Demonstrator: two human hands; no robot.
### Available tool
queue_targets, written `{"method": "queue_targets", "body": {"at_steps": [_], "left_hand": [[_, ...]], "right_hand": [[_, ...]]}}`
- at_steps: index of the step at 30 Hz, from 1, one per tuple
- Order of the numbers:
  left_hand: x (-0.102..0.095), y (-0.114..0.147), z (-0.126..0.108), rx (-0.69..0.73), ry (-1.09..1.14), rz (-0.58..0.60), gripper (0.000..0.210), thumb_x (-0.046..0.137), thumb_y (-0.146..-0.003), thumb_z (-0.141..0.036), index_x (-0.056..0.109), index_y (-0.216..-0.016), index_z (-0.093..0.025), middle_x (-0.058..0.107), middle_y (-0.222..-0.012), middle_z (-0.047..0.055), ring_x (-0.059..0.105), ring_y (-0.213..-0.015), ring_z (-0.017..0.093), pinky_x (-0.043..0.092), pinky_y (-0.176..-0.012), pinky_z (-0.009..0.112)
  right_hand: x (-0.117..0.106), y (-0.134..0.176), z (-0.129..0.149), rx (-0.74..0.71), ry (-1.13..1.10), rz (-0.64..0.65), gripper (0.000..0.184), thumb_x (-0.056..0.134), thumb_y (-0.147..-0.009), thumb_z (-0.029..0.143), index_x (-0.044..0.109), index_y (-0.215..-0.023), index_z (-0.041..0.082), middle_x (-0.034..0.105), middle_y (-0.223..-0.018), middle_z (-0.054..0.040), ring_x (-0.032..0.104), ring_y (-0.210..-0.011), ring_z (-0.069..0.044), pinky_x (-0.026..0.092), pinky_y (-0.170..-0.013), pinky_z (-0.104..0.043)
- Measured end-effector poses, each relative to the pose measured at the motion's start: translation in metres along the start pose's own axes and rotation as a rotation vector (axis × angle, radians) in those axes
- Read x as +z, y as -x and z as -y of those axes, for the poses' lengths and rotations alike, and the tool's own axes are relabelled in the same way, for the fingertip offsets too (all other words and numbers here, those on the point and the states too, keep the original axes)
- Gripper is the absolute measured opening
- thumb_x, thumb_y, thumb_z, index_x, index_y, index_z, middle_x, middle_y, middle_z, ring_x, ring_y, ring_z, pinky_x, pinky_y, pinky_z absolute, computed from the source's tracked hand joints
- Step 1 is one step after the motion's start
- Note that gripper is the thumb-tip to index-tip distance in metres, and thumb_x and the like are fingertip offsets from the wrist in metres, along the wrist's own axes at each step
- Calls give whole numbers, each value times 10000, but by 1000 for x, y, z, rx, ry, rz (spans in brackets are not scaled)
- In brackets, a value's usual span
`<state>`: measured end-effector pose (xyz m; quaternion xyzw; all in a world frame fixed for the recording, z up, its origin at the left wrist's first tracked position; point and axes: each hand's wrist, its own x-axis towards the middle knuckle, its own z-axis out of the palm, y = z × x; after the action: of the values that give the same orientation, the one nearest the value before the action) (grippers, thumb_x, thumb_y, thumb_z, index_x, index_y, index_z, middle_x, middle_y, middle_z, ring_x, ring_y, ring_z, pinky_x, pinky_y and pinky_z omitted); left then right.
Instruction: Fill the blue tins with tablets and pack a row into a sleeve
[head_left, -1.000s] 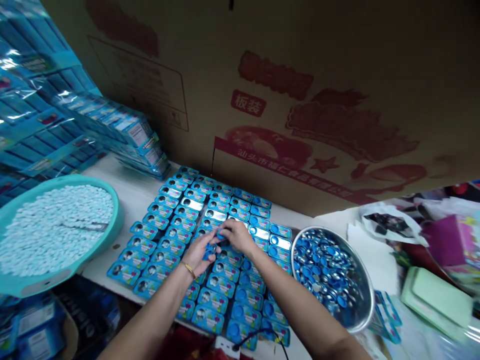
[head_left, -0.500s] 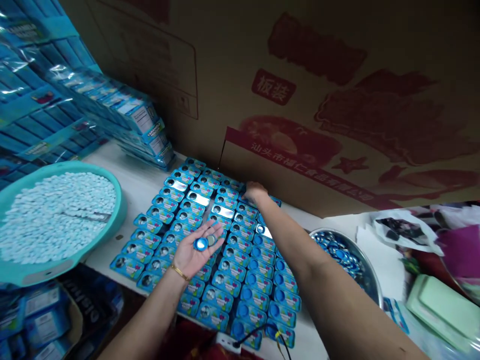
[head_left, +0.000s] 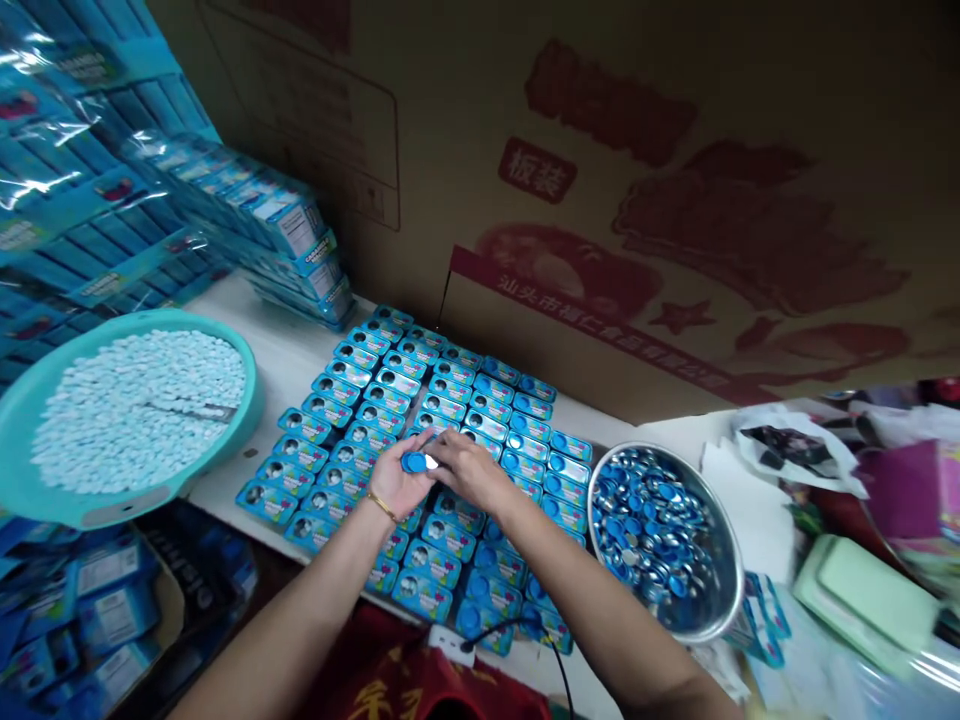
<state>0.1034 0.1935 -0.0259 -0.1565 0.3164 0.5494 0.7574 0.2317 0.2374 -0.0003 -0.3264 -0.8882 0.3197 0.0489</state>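
Behind the white table (head_left: 279,345) stands a big brown box (head_left: 420,180) with red pictures and red writing on its side. Lots of little blue tins (head_left: 270,502) lie flat on the table in rows, close together. Many of them have a round hole or a round spot at one end.

I see two bare hands over the middle of the tins. The left hand (head_left: 396,480) is turned palm up, curled like a small cup, and it holds a round blue lid (head_left: 412,461). A gold bracelet (head_left: 382,506) sits on that wrist. The right hand (head_left: 466,468) comes in from the other side, palm down, with its fingers bent. Its fingertips are right at the left hand, next to the blue lid. I can't tell if they pinch something.

On the right is a shiny metal bowl (head_left: 733,600) with many more round lids (head_left: 649,520) in it. On the left is a blue-green tub (head_left: 251,405) full of pale blue candies (head_left: 135,410), with a gray tool (head_left: 206,410) lying in them. Blue packs in clear wrap (head_left: 90,200) are piled up behind the tub. Near the front edge sits a white power strip (head_left: 451,645) with a black cord (head_left: 561,672).
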Motion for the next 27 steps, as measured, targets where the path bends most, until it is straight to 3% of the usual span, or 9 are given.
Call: {"method": "queue_targets", "body": {"at_steps": [3,5,10,12,17,19,22,27], "left_hand": [[-2,3,7,-39,-25,43,242,448,-778,-153,581,-963,-73,630,-860,119,606,-764,166,495,-604,276],[-3,4,9,-31,-20,27,224,461,-762,-111,582,-946,-71,636,-824,108,612,-779,163,503,-678,289],[-5,6,7,-1,-43,-58,237,478,-743,-76,555,-966,-70,626,-961,161,573,-973,234,502,-782,344],[-6,8,4,20,-45,-59,257,475,-742,-61,549,-987,-78,627,-963,160,574,-975,233,512,-766,333],[-15,15,-3,49,-74,-69,234,484,-743,-59,567,-962,-72,637,-926,155,608,-892,211,528,-723,302],[-19,18,-5,72,-93,-85,220,495,-740,-64,579,-943,-75,639,-927,155,611,-883,210,530,-712,296],[-24,20,-8,90,-116,-104,213,508,-738,-77,591,-933,-89,644,-923,149,613,-874,213,536,-695,299],[-24,21,-8,72,-124,-85,218,493,-746,-85,592,-940,-91,646,-931,144,616,-862,203,533,-705,308]], "right_hand": [[-4,8,-5,-26,5,63,217,505,-802,294,581,-988,212,545,-920,-48,523,-817,-137,408,-702,-230],[-2,10,-11,33,-49,26,194,465,-813,259,585,-956,206,570,-894,-40,538,-779,-127,414,-692,-225],[-11,-9,-42,455,-327,-136,304,284,-849,222,521,-1035,186,615,-760,2,576,-614,-95,440,-584,-191],[-25,-22,-58,543,-222,-139,308,277,-848,241,524,-1020,176,626,-778,-2,590,-638,-98,436,-580,-185],[-55,-49,-84,610,290,-16,178,429,-794,239,585,-857,182,631,-914,-55,580,-876,-168,411,-718,-227],[-58,-55,-86,636,333,26,154,502,-761,233,592,-868,167,625,-938,-99,574,-908,-210,411,-735,-263],[-54,-63,-85,673,385,80,293,599,-712,252,565,-985,153,609,-982,-141,566,-939,-247,419,-744,-298],[-51,-87,-86,751,402,166,446,720,-592,224,576,-1007,150,602,-1006,-147,564,-953,-245,427,-757,-289]]}}
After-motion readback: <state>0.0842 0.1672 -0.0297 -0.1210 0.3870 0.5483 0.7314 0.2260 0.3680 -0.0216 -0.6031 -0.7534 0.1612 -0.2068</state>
